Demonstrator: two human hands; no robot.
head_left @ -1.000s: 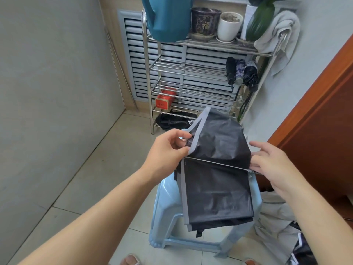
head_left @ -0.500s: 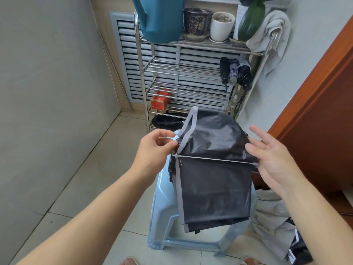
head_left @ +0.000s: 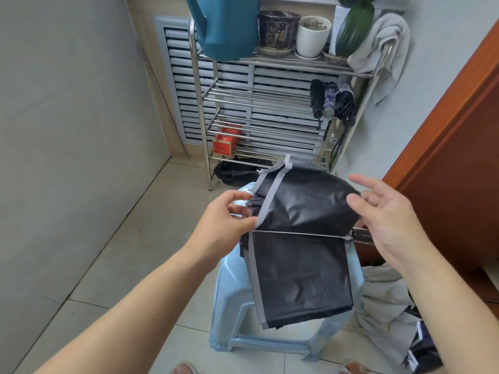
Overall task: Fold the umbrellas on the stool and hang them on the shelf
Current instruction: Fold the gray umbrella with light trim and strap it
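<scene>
A tiled corner held the metal shelf (head_left: 272, 103) with three folded umbrellas (head_left: 332, 102) hanging at its right end. Over the blue stool (head_left: 232, 287) I saw the black umbrella (head_left: 299, 255): my left hand (head_left: 224, 228) pinched its grey-trimmed edge, while my right hand (head_left: 388, 220) was spread, fingers apart, at the other end.

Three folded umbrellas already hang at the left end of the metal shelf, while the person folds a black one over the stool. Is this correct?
Not quite. In the head view the three folded umbrellas hang at the right end of the metal shelf; the black umbrella over the stool is right.
</scene>
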